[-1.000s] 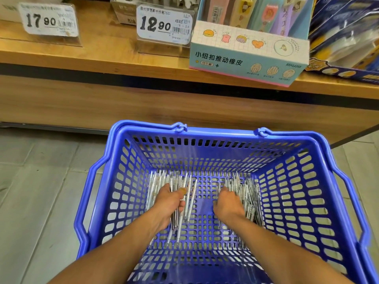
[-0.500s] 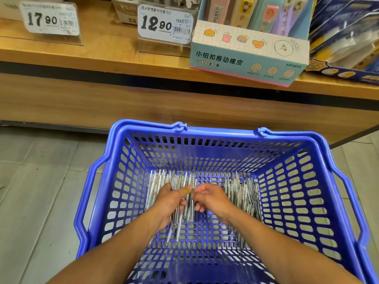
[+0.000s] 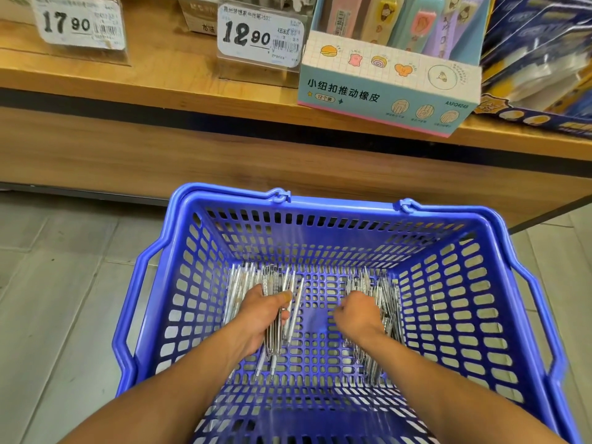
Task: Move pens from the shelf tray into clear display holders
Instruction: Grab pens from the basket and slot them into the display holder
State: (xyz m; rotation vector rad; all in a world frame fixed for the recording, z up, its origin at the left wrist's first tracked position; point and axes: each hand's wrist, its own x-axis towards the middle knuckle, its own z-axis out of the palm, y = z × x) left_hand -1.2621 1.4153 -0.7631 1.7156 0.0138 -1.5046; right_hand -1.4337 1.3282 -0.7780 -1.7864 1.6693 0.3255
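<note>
Both forearms are stretched down into a blue basket [image 3: 474,283], with the hands low near its floor. The left hand [image 3: 262,312] is curled around a bundle of pens [image 3: 278,318], the thumb laid across the top and the pen tips sticking out toward the near side below the palm. The right hand [image 3: 358,315] is seen from the back, knuckles up, fingers bent down into a second heap of pens [image 3: 381,302]; whether any pen is actually gripped cannot be told.

Half a second earlier the two hands were met at the middle of the basket over the left bundle; now the right hand has been drawn back to the right heap, and bare basket floor is seen between them.

The pens are kept in two groups on the basket floor, left and right. On the wooden shelf [image 3: 160,78] beyond, two price tags and an eraser display box [image 3: 384,88] are set.
</note>
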